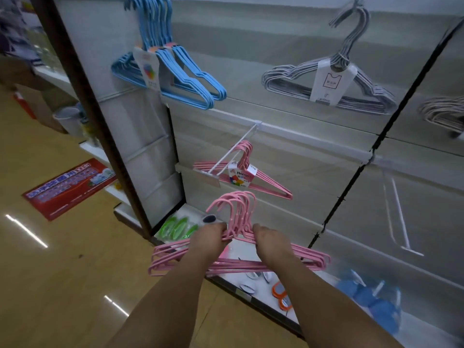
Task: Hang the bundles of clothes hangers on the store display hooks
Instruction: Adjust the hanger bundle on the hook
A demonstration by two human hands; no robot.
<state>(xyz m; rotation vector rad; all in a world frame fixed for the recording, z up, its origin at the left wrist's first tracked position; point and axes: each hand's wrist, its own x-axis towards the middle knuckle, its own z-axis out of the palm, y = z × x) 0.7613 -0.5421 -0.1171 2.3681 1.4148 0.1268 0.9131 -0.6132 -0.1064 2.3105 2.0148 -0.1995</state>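
Observation:
I hold a bundle of pink hangers [311, 261] in both hands, low in front of the display wall. My left hand [209, 238] grips its left shoulder near the necks. My right hand [270, 241] grips its right shoulder. The bundle's hooks [234, 202] point up, just below and in front of a white display hook [234, 150]. Another pink bundle [263, 180] with a label hangs on that hook.
Blue hanger bundles [175, 71] hang upper left, a grey bundle [334, 81] upper right, a beige one [442, 113] at the right edge. An empty white hook [401, 217] sticks out at right. The bottom shelf [238, 247] holds green, orange and blue items. A brown post [100, 126] stands left.

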